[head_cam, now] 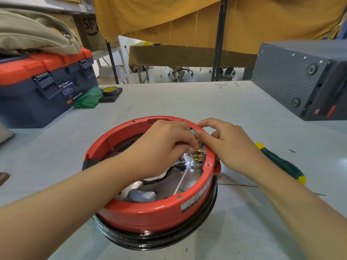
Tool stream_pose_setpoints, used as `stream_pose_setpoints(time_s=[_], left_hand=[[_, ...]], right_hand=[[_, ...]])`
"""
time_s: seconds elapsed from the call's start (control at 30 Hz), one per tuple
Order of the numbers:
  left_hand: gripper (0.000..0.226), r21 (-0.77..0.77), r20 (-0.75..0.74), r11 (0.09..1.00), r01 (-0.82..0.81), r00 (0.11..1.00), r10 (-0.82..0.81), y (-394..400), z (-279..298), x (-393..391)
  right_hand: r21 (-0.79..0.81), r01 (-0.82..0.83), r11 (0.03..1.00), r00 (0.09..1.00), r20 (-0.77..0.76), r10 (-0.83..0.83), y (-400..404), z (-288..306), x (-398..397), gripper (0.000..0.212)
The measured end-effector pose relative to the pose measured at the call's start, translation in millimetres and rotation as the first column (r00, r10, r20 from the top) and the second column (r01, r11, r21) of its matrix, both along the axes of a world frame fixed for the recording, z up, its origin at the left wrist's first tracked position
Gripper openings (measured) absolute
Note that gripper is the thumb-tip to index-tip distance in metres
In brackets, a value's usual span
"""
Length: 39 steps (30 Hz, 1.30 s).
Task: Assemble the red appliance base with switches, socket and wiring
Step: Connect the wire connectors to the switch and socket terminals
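Observation:
The round red appliance base [150, 211] lies upside down on the grey table, open side up, on a black ring. Inside its right wall sits a part with brass terminals [198, 155], with white wires [183, 177] running from it across the shiny metal floor. My left hand [165, 147] reaches into the base and pinches a brass terminal with curled fingers. My right hand [225, 145] rests on the right rim, its thumb and forefinger gripping the part at the wall. What lies under both hands is hidden.
A green and yellow screwdriver [281, 163] lies right of the base, partly under my right forearm. A blue and orange toolbox [43, 91] stands at the far left, with a roll of tape [110, 91] beside it. A dark grey box [304, 79] occupies the far right.

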<state>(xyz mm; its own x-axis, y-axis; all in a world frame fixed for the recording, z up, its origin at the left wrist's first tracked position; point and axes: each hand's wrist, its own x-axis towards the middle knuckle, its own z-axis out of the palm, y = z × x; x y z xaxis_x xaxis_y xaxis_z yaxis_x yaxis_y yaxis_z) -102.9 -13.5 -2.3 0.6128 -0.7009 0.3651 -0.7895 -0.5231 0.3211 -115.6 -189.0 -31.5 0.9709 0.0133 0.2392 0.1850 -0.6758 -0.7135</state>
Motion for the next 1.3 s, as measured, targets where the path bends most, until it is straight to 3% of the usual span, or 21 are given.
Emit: stream_pose_setpoints(time_s=[0.53,0.87,1.3], left_hand=[[0.013,0.004,-0.024,1.0,0.011,1.0,-0.011,-0.2,1.4,-0.1],[0.012,-0.009,-0.109,1.0,0.007,0.994,-0.008,2.6,1.3,0.7],[0.013,0.0,-0.042,1.0,0.002,0.999,-0.002,2.2,-0.7,0.0]], right_hand=[[-0.061,-0.023,0.998,1.0,0.01,0.023,-1.5,4.1,0.6,0.024],[-0.066,0.018,0.998,1.0,0.023,-0.016,-1.1,7.4,-3.6,0.038],[-0.031,0.065,0.997,0.996,0.062,-0.063,0.5,4.4,-2.7,0.028]])
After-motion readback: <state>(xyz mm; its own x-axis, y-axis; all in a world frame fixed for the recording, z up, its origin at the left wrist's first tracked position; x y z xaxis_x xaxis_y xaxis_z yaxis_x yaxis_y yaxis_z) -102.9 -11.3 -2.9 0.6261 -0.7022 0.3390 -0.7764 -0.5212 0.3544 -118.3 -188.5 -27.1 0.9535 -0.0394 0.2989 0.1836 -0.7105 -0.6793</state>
